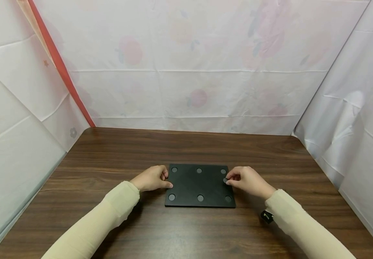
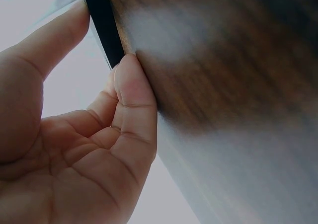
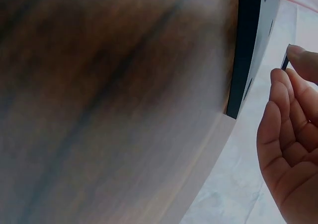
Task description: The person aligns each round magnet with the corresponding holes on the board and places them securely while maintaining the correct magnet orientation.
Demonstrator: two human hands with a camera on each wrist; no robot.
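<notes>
A flat black rectangular board [image 1: 186, 185] lies on the table, with round grey spots along its far and near edges. The near-right spot [image 1: 228, 198] looks darker than the others. My left hand [image 1: 151, 178] grips the board's left edge, thumb on one side and fingertips at the edge, as the left wrist view shows. Over the board's right side, my right hand [image 1: 249, 181] pinches a small thin grey disc [image 1: 225, 180] between thumb and fingers. In the right wrist view the disc [image 3: 285, 62] appears edge-on, apart from the board [image 3: 244, 50].
The dark wood-grain table [image 1: 125, 151] extends around the board. White patterned cloth [image 1: 189, 64] hangs behind it, with more cloth at both sides. A small black tag [image 1: 266, 217] sits by the right sleeve cuff.
</notes>
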